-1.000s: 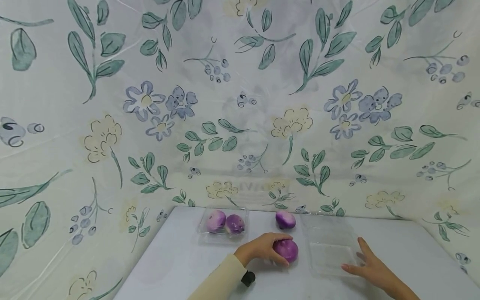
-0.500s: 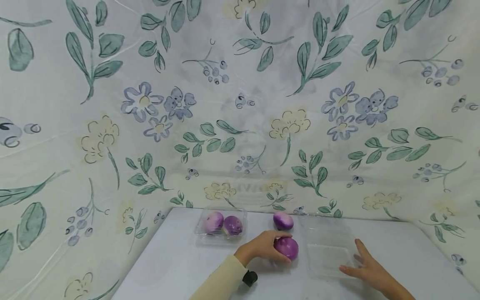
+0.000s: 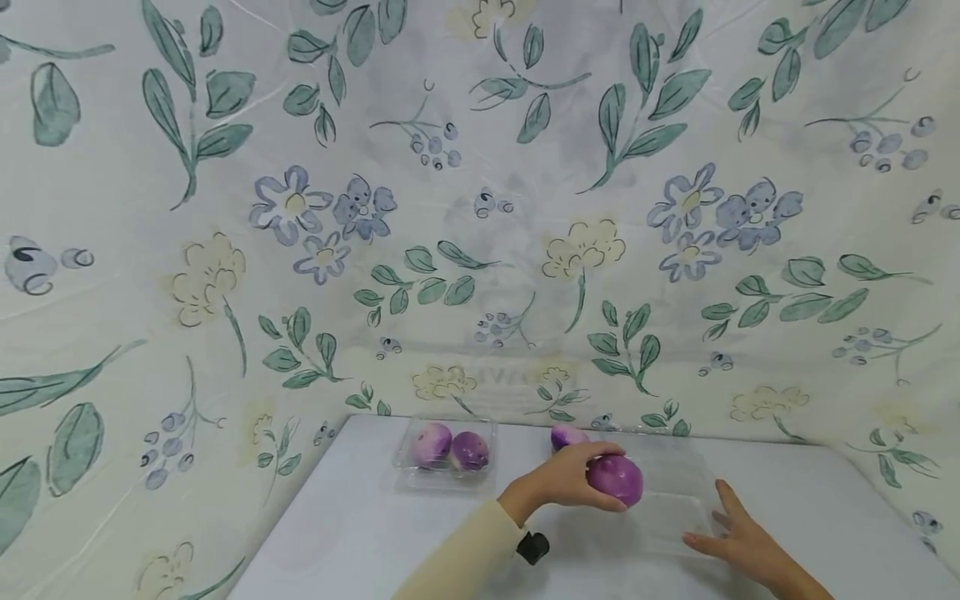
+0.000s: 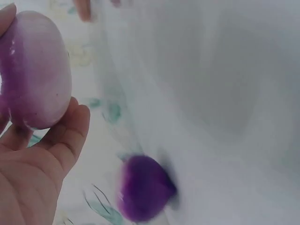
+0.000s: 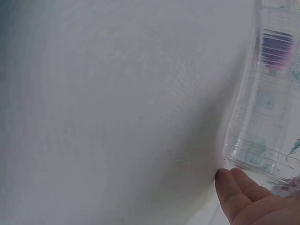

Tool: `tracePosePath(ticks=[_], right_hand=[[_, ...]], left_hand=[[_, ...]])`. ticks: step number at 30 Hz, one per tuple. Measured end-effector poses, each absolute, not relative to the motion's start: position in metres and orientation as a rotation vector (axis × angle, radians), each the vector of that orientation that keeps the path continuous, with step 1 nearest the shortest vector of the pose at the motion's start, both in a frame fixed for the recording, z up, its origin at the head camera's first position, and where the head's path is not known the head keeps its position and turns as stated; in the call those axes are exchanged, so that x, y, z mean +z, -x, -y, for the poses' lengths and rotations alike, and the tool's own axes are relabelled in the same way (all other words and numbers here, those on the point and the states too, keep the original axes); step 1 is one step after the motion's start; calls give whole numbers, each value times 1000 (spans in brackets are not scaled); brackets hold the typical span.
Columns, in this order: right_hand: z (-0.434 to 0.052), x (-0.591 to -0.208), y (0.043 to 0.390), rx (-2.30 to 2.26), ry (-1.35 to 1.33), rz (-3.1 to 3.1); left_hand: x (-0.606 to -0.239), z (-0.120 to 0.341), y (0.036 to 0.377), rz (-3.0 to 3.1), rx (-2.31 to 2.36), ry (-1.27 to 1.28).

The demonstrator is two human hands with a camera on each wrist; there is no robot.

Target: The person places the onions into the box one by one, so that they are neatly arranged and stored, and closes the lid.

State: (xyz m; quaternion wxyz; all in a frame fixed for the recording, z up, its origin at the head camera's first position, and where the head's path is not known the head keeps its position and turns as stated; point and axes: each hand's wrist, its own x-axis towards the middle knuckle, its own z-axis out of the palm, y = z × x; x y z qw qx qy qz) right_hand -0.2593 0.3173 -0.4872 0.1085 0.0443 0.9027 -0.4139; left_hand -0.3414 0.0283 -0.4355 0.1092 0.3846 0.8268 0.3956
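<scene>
My left hand (image 3: 562, 477) grips a purple-and-white turnip (image 3: 617, 481) between thumb and fingers. It is raised over the left side of an open clear plastic box (image 3: 675, 525). In the left wrist view, the glossy turnip (image 4: 40, 70) shows its pale side, the fingers curled under it. A second turnip (image 3: 567, 436) rests on the table behind my left hand, partly covered by it. My right hand (image 3: 742, 537) is at the box's right side, fingers extended; in the right wrist view the fingertips (image 5: 225, 180) are close to the box's corner (image 5: 239, 157), contact unclear.
At the back left of the white table (image 3: 360, 533) stands another clear plastic box (image 3: 442, 482) with two turnips (image 3: 470, 450) inside. A flower-patterned cloth (image 3: 480, 250) hangs behind the table. A small black device (image 3: 533, 547) sits at the left wrist.
The left hand has lifted the turnip off the table and carried it right, to the open box. The right hand has stayed beside the box.
</scene>
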Motion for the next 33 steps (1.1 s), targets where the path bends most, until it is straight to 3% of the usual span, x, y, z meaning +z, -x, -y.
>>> tracePosePath(ticks=[8, 33], right_hand=[[-321, -487, 259, -1225, -116, -2636], [-324, -485, 256, -1315, -65, -2600]], left_hand=[[-427, -58, 335, -2470, 1083, -1199], [-458, -136, 337, -2531, 864, -1135]])
